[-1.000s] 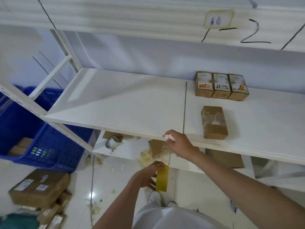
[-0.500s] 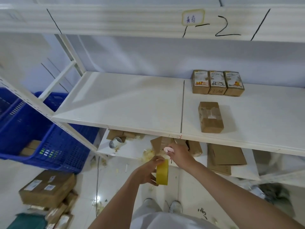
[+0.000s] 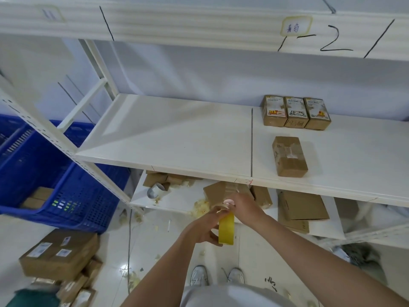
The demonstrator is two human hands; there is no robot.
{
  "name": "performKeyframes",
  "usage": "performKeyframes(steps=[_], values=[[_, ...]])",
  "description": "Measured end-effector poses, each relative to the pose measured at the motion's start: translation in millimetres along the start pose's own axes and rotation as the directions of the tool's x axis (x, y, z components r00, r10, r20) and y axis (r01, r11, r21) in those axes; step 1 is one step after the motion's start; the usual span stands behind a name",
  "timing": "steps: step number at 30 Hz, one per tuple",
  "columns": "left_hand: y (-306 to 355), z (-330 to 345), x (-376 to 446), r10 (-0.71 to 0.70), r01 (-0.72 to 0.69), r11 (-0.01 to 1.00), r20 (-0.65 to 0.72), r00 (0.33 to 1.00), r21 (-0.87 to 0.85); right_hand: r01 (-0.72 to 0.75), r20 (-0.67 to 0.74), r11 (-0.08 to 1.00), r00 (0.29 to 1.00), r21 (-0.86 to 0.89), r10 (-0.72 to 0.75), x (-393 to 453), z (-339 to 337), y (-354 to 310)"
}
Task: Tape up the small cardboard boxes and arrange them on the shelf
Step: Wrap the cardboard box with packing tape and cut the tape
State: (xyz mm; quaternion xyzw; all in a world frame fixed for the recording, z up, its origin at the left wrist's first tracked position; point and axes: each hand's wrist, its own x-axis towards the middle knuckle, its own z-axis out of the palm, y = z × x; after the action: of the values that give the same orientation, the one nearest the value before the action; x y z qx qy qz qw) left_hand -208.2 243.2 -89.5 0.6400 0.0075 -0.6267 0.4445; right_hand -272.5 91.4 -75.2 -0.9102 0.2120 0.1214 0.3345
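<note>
Both hands meet at a roll of yellow tape in front of the white shelf.

The left hand point(image 3: 203, 227) curls its fingers round the tape roll point(image 3: 226, 229), held on edge below the shelf's point(image 3: 177, 138) front lip; the right hand point(image 3: 241, 207) pinches something small and pale at the roll's top (whether it is the tape's end cannot be told). On the shelf board a plain small cardboard box point(image 3: 289, 156) lies alone near the front, right of a dark seam, and three labelled boxes point(image 3: 296, 112) stand side by side against the back wall. Between hands and lower board sit loose cardboard pieces point(image 3: 303, 207), another tape roll point(image 3: 156, 191) and scraps. A blue crate point(image 3: 55, 185) stands left; brown cartons point(image 3: 58, 254) lie on the floor.
</note>
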Motion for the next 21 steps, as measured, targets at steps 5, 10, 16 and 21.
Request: performKeyframes(steps=[5,10,16,21], values=[[1.0,-3.1,-2.2,-0.012,0.013,1.0,0.022,1.0,-0.013,-0.012,-0.025,0.998,1.0,-0.057,0.01,2.4,1.9,-5.7],[3.1,-1.7,-1.5,-0.031,0.032,0.999,0.02,0.999,-0.012,-0.063,-0.04,0.996,0.997,-0.067,0.06,2.6,2.5,-3.3],[3.5,0.1,0.4,-0.049,0.049,0.999,0.027,0.998,-0.012,-0.101,-0.028,0.99,0.995,-0.103,0.099,4.6,5.7,-0.6],[2.9,0.1,0.7,-0.045,0.045,0.999,0.02,0.999,-0.006,-0.098,-0.005,0.98,0.995,-0.171,0.098,5.9,7.7,-1.1]])
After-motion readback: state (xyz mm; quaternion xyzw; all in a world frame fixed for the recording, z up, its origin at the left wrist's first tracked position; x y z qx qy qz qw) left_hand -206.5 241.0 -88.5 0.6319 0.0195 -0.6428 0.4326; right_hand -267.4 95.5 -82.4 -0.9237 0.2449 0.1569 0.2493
